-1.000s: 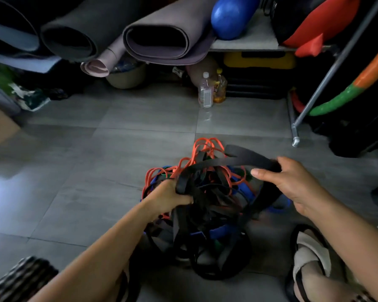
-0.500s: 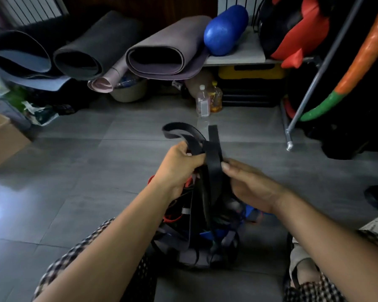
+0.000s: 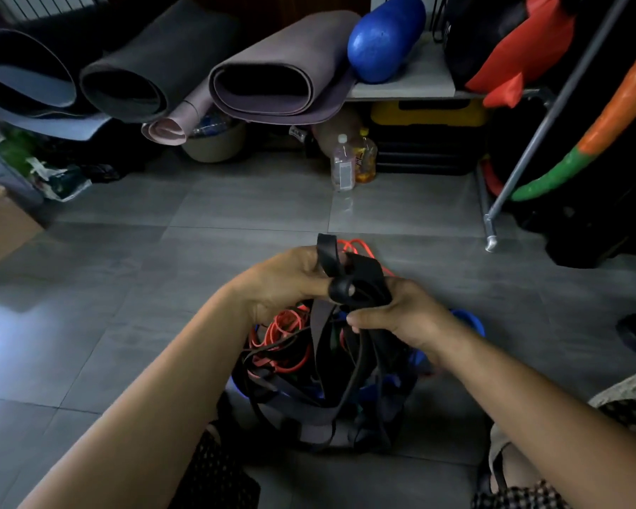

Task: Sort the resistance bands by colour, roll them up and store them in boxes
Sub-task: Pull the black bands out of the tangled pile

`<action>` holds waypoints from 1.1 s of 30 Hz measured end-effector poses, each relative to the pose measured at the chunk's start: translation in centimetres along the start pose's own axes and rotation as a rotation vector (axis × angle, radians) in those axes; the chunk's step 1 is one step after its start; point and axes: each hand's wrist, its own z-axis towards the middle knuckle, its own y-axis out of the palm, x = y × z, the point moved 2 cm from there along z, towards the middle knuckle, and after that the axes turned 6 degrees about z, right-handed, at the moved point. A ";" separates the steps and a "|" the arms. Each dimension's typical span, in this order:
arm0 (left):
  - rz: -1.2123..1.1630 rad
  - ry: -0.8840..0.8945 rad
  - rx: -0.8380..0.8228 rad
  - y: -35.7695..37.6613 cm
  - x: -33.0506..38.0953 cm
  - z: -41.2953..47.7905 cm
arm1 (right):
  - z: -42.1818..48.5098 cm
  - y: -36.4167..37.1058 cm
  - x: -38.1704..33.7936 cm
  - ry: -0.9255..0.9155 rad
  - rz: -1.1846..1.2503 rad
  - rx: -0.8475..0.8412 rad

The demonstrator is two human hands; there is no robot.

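A tangled pile of resistance bands (image 3: 309,383) lies on the grey tiled floor in front of me, black, orange-red and blue mixed together. My left hand (image 3: 283,281) and my right hand (image 3: 401,314) both grip a black band (image 3: 360,281) just above the pile. The band is folded into a small coil between my hands, and its loose lengths hang down into the heap. Orange-red bands (image 3: 287,336) show under my left wrist. A blue band (image 3: 470,321) peeks out behind my right hand.
A cardboard box (image 3: 1,222) stands at the far left. Rolled mats (image 3: 272,67) and a blue roller (image 3: 386,38) lie along the back. Two bottles (image 3: 353,159) stand on the floor. A metal rack leg (image 3: 492,229) and dark bags are at the right.
My hands have come down closer to the pile. The black band, held up as long loops before, is now bunched into a tighter coil between both hands.
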 end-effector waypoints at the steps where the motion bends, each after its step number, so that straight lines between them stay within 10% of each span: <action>1: 0.052 -0.024 0.008 -0.4 -0.1 -0.2 | 0.0 -0.3 -0.3 -0.010 -0.009 0.021; 6: 0.111 -0.262 0.045 0.1 -3.2 0.0 | -0.5 -3.8 -2.0 0.081 0.143 0.253; 14: -0.305 -0.012 0.069 12.7 -3.6 0.9 | -0.4 -7.2 -4.1 0.092 0.588 0.248; 22: -0.347 -0.019 0.098 12.4 -1.8 0.9 | -1.1 -8.0 -0.6 0.345 0.503 0.244; 33: 0.860 -0.276 -0.083 12.7 -4.5 1.0 | -3.8 -3.6 5.8 0.530 0.199 0.265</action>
